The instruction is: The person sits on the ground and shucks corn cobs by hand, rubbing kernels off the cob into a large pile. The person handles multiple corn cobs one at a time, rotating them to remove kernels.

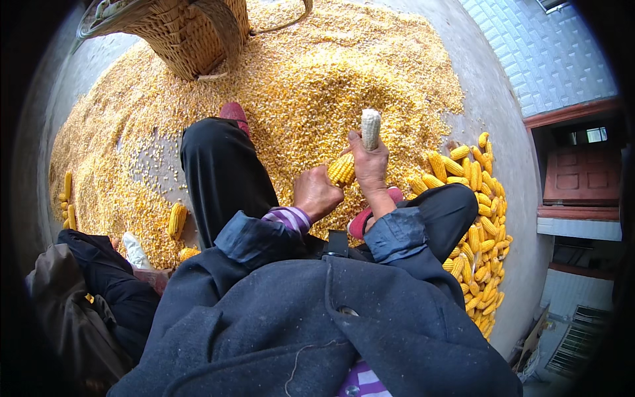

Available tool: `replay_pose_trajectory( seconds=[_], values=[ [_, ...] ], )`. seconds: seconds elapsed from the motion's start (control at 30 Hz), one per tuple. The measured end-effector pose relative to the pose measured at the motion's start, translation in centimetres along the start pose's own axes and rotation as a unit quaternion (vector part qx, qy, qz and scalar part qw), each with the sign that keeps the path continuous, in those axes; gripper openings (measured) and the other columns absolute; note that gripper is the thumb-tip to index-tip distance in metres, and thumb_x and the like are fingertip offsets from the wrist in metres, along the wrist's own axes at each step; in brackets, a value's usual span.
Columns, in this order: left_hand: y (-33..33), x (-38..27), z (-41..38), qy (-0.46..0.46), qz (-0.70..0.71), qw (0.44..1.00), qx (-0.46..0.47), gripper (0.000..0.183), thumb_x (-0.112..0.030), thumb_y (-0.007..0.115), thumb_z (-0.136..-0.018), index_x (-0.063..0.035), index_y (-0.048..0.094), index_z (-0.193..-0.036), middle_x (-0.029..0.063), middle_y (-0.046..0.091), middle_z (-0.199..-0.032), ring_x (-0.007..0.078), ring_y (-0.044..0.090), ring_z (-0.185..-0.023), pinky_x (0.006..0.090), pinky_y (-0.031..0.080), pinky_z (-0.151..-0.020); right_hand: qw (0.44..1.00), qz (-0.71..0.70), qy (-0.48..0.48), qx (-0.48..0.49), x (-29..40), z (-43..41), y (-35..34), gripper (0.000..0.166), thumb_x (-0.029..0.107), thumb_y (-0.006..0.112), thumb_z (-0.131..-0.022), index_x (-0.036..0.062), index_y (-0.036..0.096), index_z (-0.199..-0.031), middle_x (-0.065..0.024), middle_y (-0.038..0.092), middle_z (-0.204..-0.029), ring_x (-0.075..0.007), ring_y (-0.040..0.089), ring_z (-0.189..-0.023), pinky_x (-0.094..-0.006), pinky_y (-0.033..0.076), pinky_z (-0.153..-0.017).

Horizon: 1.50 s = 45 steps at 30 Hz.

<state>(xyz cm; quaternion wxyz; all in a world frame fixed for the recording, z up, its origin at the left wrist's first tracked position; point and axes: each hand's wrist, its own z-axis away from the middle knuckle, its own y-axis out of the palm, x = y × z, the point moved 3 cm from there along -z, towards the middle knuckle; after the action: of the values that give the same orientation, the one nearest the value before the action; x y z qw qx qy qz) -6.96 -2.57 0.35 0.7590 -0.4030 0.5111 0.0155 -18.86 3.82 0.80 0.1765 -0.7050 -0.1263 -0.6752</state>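
Between my knees, my left hand is closed around the lower end of a yellow ear of corn. My right hand grips a bare, pale corncob that points up and away from me, and it is against the right side of the ear. Loose corn kernels are spread thickly on the ground below and beyond both hands. A heap of unshelled ears of corn lies beside my right knee.
A woven basket stands on the kernels at the upper left. Another person's dark-clothed legs are at the lower left, by a white shoe. A few ears lie left of my left knee. A tiled wall rises at the right.
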Motion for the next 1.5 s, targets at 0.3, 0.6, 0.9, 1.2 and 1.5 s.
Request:
replay_pose_trajectory(
  seconds=[0.3,0.6,0.9,1.2,1.5],
  values=[
    [0.1,0.1,0.2,-0.090,0.272,0.941,0.181,0.039,-0.020,0.070,-0.064,0.0009,0.060,-0.095,0.0152,0.062,-0.068,0.0247,0.062,-0.058,0.0386,0.050,-0.053,0.965,-0.150,0.189,0.097,2.8,0.0,-1.3,0.033,0.034,0.072,-0.082,0.0053,0.063,-0.096,-0.0028,0.064,-0.076,-0.0116,0.061,-0.067,-0.0250,0.047,-0.062],
    [0.4,0.6,0.0,0.081,0.015,0.996,-0.013,0.020,-0.015,0.063,-0.066,0.0000,0.057,-0.078,0.0190,0.061,-0.061,0.0354,0.063,-0.060,0.0459,0.050,-0.059,0.997,0.062,0.017,0.045,0.2,0.6,0.4,0.017,0.018,0.072,-0.082,0.0034,0.065,-0.087,-0.0007,0.062,-0.075,-0.0093,0.055,-0.066,-0.0258,0.044,-0.062],
    [-0.2,-1.3,0.9,-0.140,0.389,0.866,0.282,0.015,-0.012,0.069,-0.073,-0.0047,0.056,-0.076,0.0027,0.053,-0.056,0.0099,0.050,-0.044,0.0255,0.035,-0.039,0.986,-0.015,0.148,0.074,-0.1,-1.0,-3.4,0.033,0.034,0.071,-0.083,0.0028,0.063,-0.091,-0.0018,0.061,-0.075,-0.0114,0.056,-0.066,-0.0268,0.045,-0.060],
    [-0.3,-1.2,0.3,0.025,0.311,0.940,0.135,0.034,-0.009,0.065,-0.068,-0.0008,0.054,-0.099,0.0044,0.058,-0.071,0.0097,0.052,-0.055,0.0253,0.040,-0.047,0.960,-0.164,0.192,0.119,3.4,1.9,0.3,0.028,0.021,0.066,-0.087,0.0038,0.061,-0.109,-0.0057,0.063,-0.100,-0.0181,0.061,-0.090,-0.0309,0.052,-0.075],
    [-1.4,-0.4,-0.9,-0.084,0.347,0.925,0.129,0.055,-0.041,0.077,-0.074,0.0072,0.059,-0.094,0.0083,0.064,-0.077,0.0136,0.060,-0.065,0.0244,0.046,-0.055,0.966,-0.201,0.164,-0.002,2.8,0.5,-2.3,0.020,0.011,0.070,-0.082,0.0030,0.063,-0.098,-0.0068,0.065,-0.081,-0.0157,0.063,-0.068,-0.0273,0.052,-0.062]
  ],
)
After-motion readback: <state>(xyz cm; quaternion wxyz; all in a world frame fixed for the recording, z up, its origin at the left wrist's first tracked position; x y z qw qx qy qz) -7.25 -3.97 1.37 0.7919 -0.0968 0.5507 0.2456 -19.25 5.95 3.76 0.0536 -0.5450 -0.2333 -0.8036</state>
